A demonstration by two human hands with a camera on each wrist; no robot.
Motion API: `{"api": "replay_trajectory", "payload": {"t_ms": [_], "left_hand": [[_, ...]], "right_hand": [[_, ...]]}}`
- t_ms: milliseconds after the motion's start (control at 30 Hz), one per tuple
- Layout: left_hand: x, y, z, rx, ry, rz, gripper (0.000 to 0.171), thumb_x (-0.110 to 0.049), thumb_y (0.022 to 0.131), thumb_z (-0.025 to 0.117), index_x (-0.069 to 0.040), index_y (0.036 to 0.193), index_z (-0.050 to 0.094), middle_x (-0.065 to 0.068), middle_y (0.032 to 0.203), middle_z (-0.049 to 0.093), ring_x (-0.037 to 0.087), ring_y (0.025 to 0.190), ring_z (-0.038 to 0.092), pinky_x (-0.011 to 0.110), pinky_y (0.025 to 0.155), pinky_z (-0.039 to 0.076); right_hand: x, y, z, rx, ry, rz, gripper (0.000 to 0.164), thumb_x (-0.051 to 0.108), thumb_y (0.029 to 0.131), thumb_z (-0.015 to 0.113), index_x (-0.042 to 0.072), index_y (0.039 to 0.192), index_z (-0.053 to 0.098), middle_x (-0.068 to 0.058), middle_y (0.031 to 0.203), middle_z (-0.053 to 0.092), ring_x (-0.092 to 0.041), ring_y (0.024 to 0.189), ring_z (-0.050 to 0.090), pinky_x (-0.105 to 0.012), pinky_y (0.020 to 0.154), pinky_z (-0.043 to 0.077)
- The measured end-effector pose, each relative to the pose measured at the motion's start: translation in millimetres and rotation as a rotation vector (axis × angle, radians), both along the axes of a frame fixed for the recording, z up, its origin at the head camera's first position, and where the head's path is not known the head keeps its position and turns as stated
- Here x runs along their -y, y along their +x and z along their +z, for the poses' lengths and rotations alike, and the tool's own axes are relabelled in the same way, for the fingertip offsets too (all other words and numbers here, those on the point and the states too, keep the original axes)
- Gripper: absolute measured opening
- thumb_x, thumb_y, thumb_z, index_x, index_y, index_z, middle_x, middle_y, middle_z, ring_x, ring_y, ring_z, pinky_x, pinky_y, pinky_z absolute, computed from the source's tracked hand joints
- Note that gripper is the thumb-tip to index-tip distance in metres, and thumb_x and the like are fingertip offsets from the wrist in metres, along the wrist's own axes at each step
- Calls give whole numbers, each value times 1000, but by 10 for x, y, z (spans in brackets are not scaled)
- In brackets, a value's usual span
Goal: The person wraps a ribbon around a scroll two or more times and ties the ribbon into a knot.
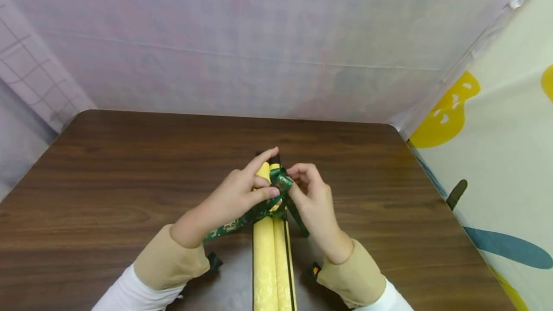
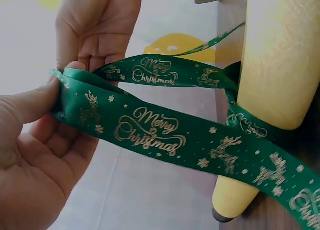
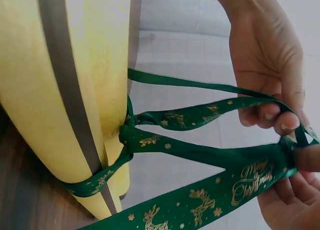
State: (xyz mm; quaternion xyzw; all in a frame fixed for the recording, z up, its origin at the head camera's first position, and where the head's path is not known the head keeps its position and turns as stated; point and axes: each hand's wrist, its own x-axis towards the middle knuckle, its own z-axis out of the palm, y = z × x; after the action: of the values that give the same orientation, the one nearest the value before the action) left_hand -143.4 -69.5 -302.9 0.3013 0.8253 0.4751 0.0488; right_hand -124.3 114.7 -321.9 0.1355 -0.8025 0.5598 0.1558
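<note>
A dark green ribbon [image 1: 281,181] with gold "Merry Christmas" lettering and reindeer is wrapped round a pair of yellow rolls [image 1: 264,263] with dark ends. In the left wrist view the ribbon [image 2: 150,130] is knotted against the rolls [image 2: 280,55], with folded loops and tails coming off it. My left hand [image 1: 235,193] pinches a folded ribbon loop, its index finger stretched out over the far end of the rolls. On the other side, my right hand [image 1: 313,198] holds ribbon between thumb and fingers. Both hands meet at the bunched ribbon [image 3: 260,165] in the right wrist view.
The rolls lie lengthwise on a brown wood-grain table [image 1: 129,167]. A pale curtain [image 1: 259,52] hangs behind its far edge, and a white patterned cloth [image 1: 510,167] hangs along the right side. One ribbon tail [image 1: 231,224] trails left under my left wrist.
</note>
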Motion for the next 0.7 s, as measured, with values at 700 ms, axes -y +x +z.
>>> {"api": "replay_trajectory", "payload": {"t_ms": [700], "left_hand": [[-66, 91, 69, 125, -82, 154, 17, -19, 97, 68, -9, 101, 55, -1, 63, 62, 8, 50, 35, 21, 50, 31]], "right_hand": [[-130, 30, 79, 36, 176, 256, 16, 4, 99, 60, 0, 110, 50, -20, 105, 73, -22, 94, 72, -26, 82, 58]]}}
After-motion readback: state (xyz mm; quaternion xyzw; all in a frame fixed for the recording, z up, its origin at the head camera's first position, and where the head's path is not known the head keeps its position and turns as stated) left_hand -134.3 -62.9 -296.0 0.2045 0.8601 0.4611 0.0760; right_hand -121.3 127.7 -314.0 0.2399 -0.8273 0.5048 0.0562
